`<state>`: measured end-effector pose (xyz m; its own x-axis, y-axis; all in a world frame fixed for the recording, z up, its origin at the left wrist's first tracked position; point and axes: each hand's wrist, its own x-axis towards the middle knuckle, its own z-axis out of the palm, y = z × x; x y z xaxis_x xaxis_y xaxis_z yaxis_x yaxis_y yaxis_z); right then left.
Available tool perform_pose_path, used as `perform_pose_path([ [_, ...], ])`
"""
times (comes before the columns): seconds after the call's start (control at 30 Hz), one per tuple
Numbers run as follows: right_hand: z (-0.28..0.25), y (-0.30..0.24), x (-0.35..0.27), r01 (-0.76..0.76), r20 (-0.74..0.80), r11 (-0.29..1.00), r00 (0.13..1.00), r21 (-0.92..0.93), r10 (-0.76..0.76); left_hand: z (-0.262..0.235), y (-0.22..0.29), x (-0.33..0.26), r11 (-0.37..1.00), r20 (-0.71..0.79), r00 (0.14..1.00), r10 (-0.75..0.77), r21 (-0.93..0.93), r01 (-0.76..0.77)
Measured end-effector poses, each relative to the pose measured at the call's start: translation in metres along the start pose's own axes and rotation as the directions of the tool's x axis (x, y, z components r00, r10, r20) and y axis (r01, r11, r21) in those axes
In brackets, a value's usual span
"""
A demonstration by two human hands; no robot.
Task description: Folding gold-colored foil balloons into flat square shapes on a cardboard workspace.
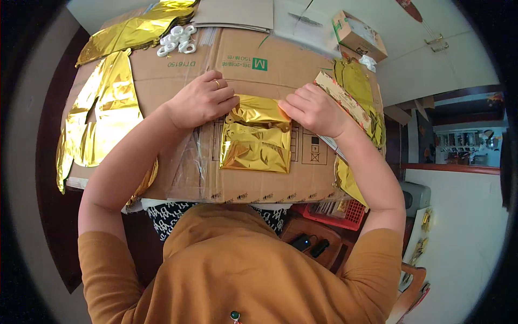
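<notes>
A shiny gold foil balloon, flat and folded into a rough square, lies on the cardboard in front of me. My left hand, with a ring on one finger, is closed at its upper left corner. At the upper right corner my right hand pinches the foil's edge, fingers curled. The upper part of the foil is folded over, with a crease below it. Another gold foil balloon is spread flat to the left, partly behind my left forearm.
Cardboard covers the table. At the back left are stacked gold foils and white ribbon rolls. On the right lie a printed card strip, more gold foil and a small box. A red basket sits below the edge.
</notes>
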<state>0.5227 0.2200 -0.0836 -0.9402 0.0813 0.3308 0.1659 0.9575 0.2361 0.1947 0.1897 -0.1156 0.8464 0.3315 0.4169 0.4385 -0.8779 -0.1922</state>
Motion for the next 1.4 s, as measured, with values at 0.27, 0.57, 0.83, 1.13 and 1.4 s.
perform_pose_path([
  [0.27, 0.005, -0.011, -0.02, 0.01, 0.05, 0.998, 0.999, -0.059, -0.007, -0.01, 0.005, -0.001, 0.994, 0.062, 0.998, -0.032, -0.1, 0.038],
  [0.57, 0.001, -0.016, -0.016, 0.017, 0.087, 0.997, 0.996, -0.077, -0.01, -0.021, 0.054, 0.032, 0.83, 0.145, 0.889, -0.434, -0.32, 0.458],
  [0.83, 0.003, -0.018, -0.022, -0.066, 0.092, 0.998, 0.994, 0.0, 0.065, -0.008, 0.102, 0.03, 0.869, 0.331, 0.859, -0.39, -0.178, 0.463],
  [1.13, 0.001, -0.093, 0.01, -0.644, 0.199, 0.727, 0.765, 0.237, 0.612, 0.0, 0.106, 0.022, 0.864, 0.35, 0.85, -0.393, -0.175, 0.472],
  [1.4, 0.027, -0.119, 0.001, -0.657, 0.254, 0.743, 0.746, 0.129, 0.615, -0.004, 0.103, 0.015, 0.85, 0.26, 0.875, -0.408, -0.242, 0.468],
])
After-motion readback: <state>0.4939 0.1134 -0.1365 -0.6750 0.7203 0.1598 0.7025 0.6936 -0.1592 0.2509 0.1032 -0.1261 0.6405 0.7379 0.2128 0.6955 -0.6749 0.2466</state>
